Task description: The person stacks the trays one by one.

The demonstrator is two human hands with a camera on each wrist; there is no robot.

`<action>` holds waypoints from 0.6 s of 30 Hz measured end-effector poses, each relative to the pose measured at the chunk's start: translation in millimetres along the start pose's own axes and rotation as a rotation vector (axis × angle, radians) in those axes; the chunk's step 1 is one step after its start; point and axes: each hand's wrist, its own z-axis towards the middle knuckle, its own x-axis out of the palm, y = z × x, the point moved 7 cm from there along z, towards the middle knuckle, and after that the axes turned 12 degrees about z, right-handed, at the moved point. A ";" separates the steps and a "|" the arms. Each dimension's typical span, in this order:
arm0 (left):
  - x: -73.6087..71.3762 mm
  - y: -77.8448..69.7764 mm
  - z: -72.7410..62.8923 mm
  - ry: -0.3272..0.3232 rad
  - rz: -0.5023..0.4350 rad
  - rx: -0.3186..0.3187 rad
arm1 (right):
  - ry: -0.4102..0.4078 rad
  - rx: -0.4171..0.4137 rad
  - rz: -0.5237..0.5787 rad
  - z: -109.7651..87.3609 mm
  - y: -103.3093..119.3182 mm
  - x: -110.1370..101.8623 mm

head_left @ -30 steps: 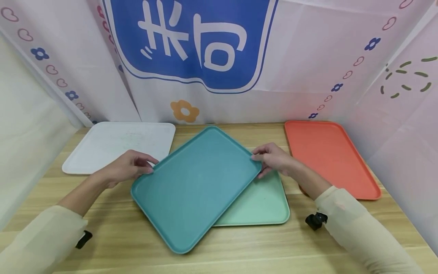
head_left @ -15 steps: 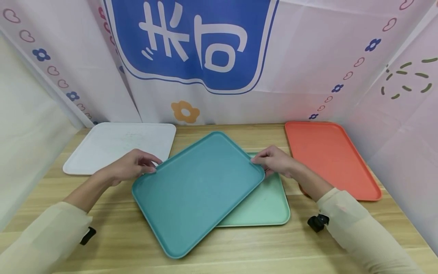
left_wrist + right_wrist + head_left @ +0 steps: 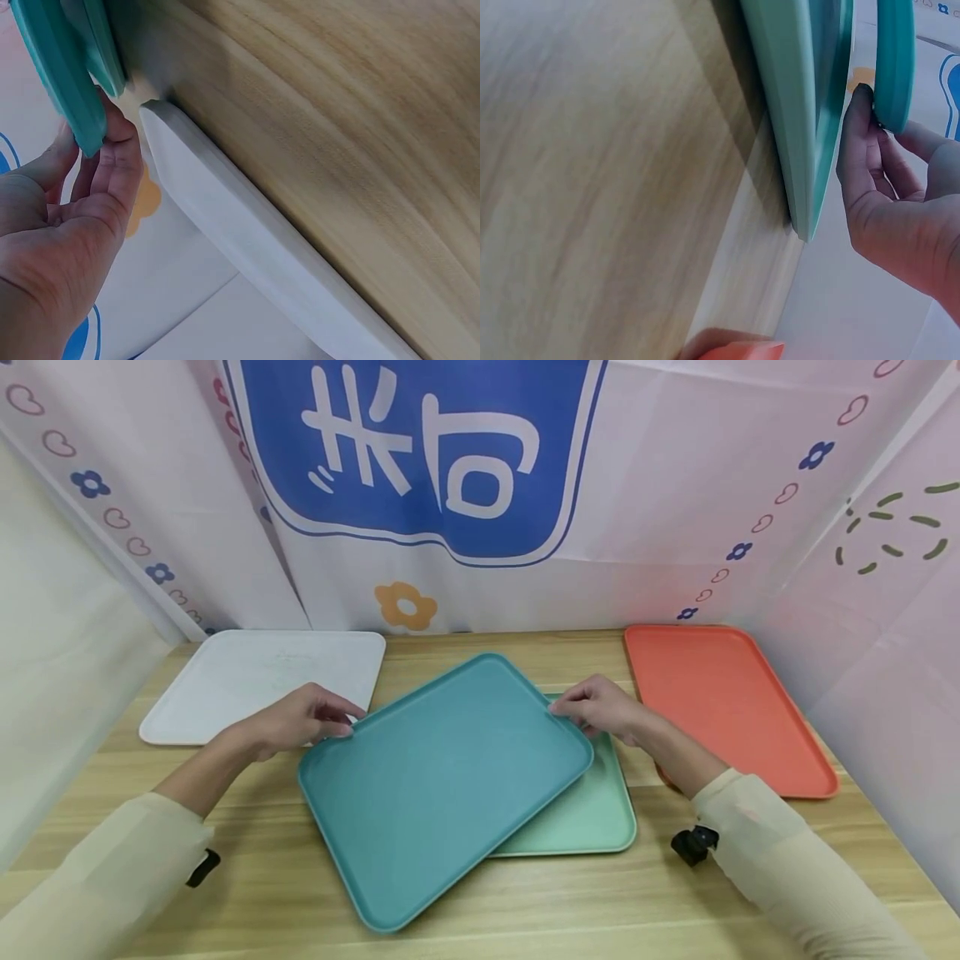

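A teal tray (image 3: 450, 785), turned at an angle, is held above a light green tray (image 3: 577, 818) that it partly covers. My left hand (image 3: 300, 720) pinches the teal tray's upper left edge between thumb and fingers. On the opposite side my right hand (image 3: 603, 706) pinches its right edge. Both wrist views show this grip: the left hand (image 3: 82, 202) has the teal rim (image 3: 71, 90) between thumb and fingers, and so does the right hand (image 3: 900, 195). In the right wrist view a gap separates the teal rim (image 3: 894, 67) from the light green tray (image 3: 787, 112) below.
A white tray (image 3: 247, 672) lies at the back left of the wooden table (image 3: 570, 910). An orange-red tray (image 3: 720, 693) lies at the right. A printed cloth (image 3: 660, 527) hangs behind the table, with cloth sides left and right.
The teal tray has shifted slightly right and toward me, with its far corner coming nearer. My left hand has moved a little right with it; the right hand has barely moved. The other trays stay put.
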 end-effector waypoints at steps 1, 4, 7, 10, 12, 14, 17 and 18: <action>-0.2 -0.5 0.2 0.003 -0.004 0.000 | -0.002 -0.002 0.005 0.0 0.6 -0.1; -1.0 -1.7 0.7 0.009 -0.013 0.006 | 0.002 -0.008 0.025 0.2 1.4 0.3; -1.2 -4.1 1.7 0.012 -0.009 0.023 | 0.001 -0.008 0.044 1.0 0.8 0.6; -0.3 -6.7 3.3 0.012 0.003 0.030 | -0.011 0.000 0.067 1.6 -0.4 0.1; 0.7 -7.7 4.2 0.013 0.007 0.026 | -0.021 0.006 0.081 1.5 -0.8 -0.5; 0.9 -8.1 4.7 0.016 0.006 0.022 | -0.028 0.016 0.090 1.6 -2.1 -1.0; 1.1 -9.4 4.6 0.020 0.009 0.024 | -0.030 0.032 0.104 2.7 -5.4 -1.1; 1.3 -9.9 4.6 0.022 0.010 0.025 | -0.030 0.035 0.109 2.9 -6.6 -1.2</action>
